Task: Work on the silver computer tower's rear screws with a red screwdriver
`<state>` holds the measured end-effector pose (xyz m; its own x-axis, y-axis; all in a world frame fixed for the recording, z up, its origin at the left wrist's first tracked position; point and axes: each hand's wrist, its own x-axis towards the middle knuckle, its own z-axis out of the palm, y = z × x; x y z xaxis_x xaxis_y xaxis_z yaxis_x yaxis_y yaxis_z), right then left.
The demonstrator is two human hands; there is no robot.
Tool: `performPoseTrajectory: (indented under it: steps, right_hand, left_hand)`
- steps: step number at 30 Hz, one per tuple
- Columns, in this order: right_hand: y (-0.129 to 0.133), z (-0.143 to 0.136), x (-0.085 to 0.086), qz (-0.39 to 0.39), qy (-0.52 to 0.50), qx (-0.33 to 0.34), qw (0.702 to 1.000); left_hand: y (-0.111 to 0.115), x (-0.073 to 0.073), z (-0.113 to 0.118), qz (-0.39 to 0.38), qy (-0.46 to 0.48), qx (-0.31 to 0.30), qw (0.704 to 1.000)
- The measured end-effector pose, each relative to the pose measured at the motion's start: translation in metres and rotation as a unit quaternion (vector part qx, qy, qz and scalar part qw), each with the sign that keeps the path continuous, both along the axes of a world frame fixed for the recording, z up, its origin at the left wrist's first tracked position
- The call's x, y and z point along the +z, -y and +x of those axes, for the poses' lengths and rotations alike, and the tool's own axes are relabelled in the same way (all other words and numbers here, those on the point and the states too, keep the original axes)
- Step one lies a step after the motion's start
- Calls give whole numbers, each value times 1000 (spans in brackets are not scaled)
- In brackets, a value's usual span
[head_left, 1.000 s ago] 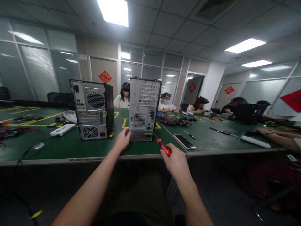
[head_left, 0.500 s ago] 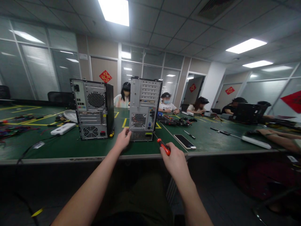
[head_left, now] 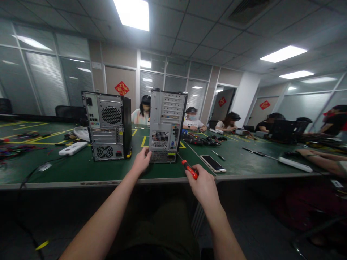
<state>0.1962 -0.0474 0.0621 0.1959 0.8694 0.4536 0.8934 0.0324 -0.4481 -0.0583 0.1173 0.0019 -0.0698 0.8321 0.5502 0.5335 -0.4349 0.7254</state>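
Observation:
A grey computer tower (head_left: 164, 119) stands upright with its back panel toward me. My left hand (head_left: 141, 160) holds its lower left edge, thumb by the back panel and the other fingers partly hidden along the side. In my right hand (head_left: 202, 180) is a screwdriver (head_left: 190, 169) with a red and black handle, fingers wrapped round it. Its thin shaft points up and left to the tower's lower right edge; I cannot tell whether the tip sits in a screw. A second computer tower (head_left: 107, 126), black-sided, stands to the left.
On the green table (head_left: 162, 172) lie a phone (head_left: 213, 163), another thin tool (head_left: 218, 155), a white power strip (head_left: 73, 148) and bundled black cables (head_left: 203, 139). A yellow-handled tool (head_left: 129, 154) leans by the second tower. Several people sit across; a co-worker's arms (head_left: 322, 159) rest at right.
Both hands stay in almost the same place, with the screwdriver barely shifted at the tower's edge. Another person has come into view at the far right.

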Motion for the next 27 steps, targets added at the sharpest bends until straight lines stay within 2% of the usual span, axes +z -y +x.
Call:
performPoseTrajectory:
  steps: [10,15,21,27]
  right_hand:
    - [3,-3,-5,19,117,-18,993]
    - [-1,-1,-7,33,65,12,997]
    - [-3,-1,-4,-25,-35,10,999]
    - [-3,-2,-3,-17,-40,5,999]
  left_hand:
    - [0,-1,-1,-4,12,-13,1000]
    - [1,0,0,-3,8,-9,1000]
    - [4,5,2,-4,3,-4,1000]
    - [5,5,1,-2,7,-3,1000]
